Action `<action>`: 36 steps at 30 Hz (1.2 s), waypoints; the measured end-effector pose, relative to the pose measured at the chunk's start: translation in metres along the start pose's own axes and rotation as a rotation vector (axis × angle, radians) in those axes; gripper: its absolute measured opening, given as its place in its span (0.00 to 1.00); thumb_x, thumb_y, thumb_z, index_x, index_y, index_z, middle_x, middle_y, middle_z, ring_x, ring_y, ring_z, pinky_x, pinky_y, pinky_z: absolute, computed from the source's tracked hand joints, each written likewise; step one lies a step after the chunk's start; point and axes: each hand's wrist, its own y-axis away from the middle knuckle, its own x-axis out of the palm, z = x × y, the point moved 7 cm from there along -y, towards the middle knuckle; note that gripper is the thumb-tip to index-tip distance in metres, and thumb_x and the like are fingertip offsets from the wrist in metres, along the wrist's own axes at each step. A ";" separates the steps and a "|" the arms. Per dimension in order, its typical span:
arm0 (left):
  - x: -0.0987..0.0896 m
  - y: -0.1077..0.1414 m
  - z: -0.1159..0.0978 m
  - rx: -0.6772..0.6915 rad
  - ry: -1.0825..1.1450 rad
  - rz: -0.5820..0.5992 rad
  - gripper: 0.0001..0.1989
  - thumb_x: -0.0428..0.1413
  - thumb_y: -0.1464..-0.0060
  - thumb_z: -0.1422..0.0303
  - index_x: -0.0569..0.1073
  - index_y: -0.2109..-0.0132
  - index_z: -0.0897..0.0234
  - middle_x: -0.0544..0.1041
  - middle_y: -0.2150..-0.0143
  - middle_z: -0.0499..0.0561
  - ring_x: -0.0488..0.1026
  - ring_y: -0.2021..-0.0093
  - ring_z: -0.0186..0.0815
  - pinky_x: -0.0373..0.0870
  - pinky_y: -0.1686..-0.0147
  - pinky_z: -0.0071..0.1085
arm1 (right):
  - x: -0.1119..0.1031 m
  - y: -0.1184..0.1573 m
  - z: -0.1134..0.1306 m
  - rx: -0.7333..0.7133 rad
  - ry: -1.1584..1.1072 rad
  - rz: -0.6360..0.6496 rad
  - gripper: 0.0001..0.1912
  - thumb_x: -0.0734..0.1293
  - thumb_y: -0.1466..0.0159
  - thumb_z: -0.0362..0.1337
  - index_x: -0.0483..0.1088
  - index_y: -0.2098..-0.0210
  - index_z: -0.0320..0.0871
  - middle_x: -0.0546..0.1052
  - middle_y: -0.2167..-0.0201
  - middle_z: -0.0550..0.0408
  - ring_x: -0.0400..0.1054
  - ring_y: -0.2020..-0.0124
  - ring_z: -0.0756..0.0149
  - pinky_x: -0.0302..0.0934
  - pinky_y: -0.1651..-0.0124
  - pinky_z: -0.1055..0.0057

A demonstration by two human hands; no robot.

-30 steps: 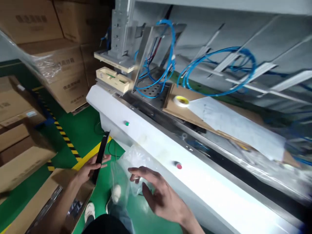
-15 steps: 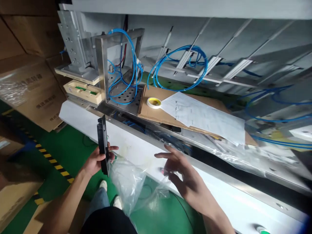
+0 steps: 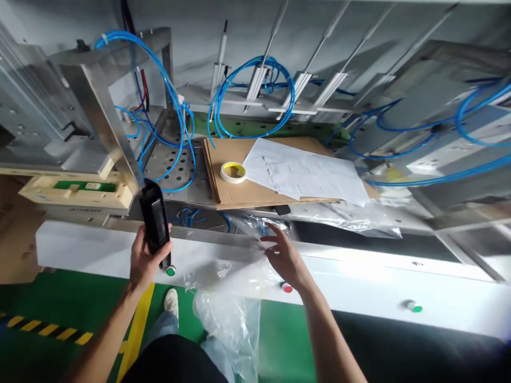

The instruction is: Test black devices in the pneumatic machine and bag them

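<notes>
My left hand [image 3: 148, 260] is closed around the lower end of a long black plastic part [image 3: 155, 213], held upright before the white front panel of the bench. The part's top end overlaps the foot of a metal frame [image 3: 107, 122]. To the right, my right hand [image 3: 285, 259] has its fingers apart, over the bench's front edge near the red button [image 3: 286, 288]. A clear plastic bag [image 3: 231, 324] hangs low between my arms, its upper part blurred against the panel. Whether the bag touches my right fingertips I cannot tell.
Cardboard sheets [image 3: 255, 199] on the bench carry a tape roll [image 3: 233, 173] and papers [image 3: 307, 167]. Behind are coiled blue hoses [image 3: 293, 101] and several cylinders. A cream fixture [image 3: 80, 194] sits left. An open slot with more plastic film [image 3: 255, 223] runs along the front. Green buttons [image 3: 415, 307] protrude.
My view has turned right and nearer the bench. The black part has turned to show a broader side, still in my left hand. The right hand's fingers have straightened; the bag has shifted lower.
</notes>
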 end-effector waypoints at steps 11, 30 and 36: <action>0.064 0.012 0.040 -0.250 -0.258 0.512 0.20 0.68 0.47 0.57 0.74 0.51 0.60 0.84 0.52 0.53 0.78 0.53 0.42 0.72 0.50 0.37 | -0.027 0.010 0.005 0.033 0.225 -0.519 0.29 0.67 0.35 0.41 0.68 0.35 0.41 0.81 0.43 0.34 0.77 0.46 0.45 0.73 0.44 0.42; 0.051 0.014 0.014 -0.306 -0.106 0.369 0.20 0.71 0.52 0.57 0.79 0.56 0.62 0.82 0.60 0.51 0.76 0.62 0.37 0.72 0.60 0.32 | 0.077 0.041 0.011 -0.534 0.668 -0.254 0.50 0.64 0.32 0.66 0.50 0.21 0.48 0.69 0.26 0.36 0.62 0.25 0.37 0.56 0.27 0.33; 0.027 0.051 0.026 -0.604 0.431 0.554 0.31 0.67 0.50 0.44 0.77 0.50 0.64 0.80 0.66 0.53 0.70 0.78 0.33 0.64 0.82 0.28 | 0.062 0.035 0.021 -0.584 0.557 -0.322 0.45 0.66 0.32 0.61 0.52 0.22 0.52 0.70 0.27 0.38 0.62 0.26 0.30 0.59 0.32 0.22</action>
